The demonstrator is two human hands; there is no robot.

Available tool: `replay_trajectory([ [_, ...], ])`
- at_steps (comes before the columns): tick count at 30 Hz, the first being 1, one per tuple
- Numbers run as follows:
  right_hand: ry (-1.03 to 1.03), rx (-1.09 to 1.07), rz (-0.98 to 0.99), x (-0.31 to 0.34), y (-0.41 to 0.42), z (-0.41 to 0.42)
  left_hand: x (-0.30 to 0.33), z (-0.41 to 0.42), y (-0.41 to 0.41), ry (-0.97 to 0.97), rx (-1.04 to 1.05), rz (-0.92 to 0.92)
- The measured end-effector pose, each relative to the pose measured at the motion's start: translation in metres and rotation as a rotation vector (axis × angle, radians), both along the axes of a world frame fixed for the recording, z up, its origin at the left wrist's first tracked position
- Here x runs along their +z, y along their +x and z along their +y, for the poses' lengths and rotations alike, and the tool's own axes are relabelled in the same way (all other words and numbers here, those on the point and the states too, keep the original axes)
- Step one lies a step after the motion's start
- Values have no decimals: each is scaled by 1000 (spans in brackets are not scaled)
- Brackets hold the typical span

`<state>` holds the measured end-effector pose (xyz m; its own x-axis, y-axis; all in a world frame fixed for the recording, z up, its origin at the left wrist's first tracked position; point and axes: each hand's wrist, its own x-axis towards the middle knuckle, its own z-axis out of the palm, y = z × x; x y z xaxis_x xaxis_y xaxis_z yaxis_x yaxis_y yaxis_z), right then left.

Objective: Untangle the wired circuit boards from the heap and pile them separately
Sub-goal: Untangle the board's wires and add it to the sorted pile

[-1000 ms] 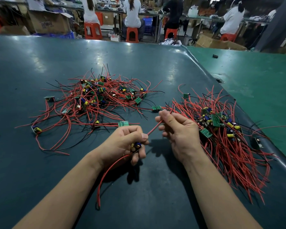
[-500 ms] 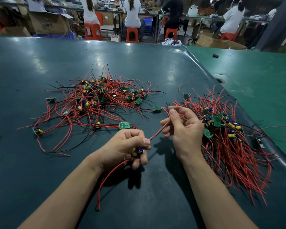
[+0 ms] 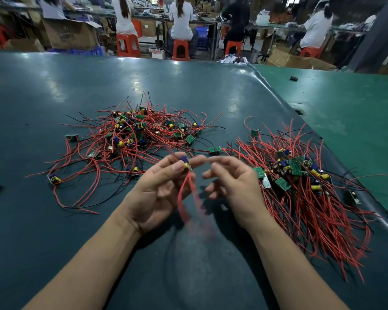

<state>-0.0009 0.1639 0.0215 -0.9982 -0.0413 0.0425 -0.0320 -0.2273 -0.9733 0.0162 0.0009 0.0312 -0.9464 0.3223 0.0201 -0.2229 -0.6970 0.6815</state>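
Note:
A tangled heap (image 3: 130, 135) of small green circuit boards with red and black wires lies on the dark table, left of centre. A tidier pile (image 3: 300, 186) of such boards, wires fanned toward me, lies at the right. My left hand (image 3: 157, 191) is raised palm-up and pinches one small board (image 3: 186, 164) between thumb and fingertips; its red wires hang down, blurred. My right hand (image 3: 231, 182) hovers beside it with fingers loosely spread, holding nothing.
The dark mat-covered table (image 3: 54, 220) meets a green table (image 3: 345, 104) at the right along a raised edge. A single board (image 3: 215, 150) lies between the two piles. Seated people and orange stools (image 3: 128, 44) are beyond the far edge.
My left hand has lifted and turned palm-up with the board. My right hand has let go of the red wire and opened. The wires now swing freely.

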Motion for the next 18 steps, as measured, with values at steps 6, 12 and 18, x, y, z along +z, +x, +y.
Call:
replay_trajectory([
  [6, -3, 153, 69, -2, 11, -18, -6, 11, -7, -143, 426, 54],
  [12, -99, 36, 75, -4, 8, -17, -15, 15, -7, -285, 431, 250],
  [18, -118, -92, 85, -6, 4, -16, -17, 17, -7, -334, 434, 219],
])
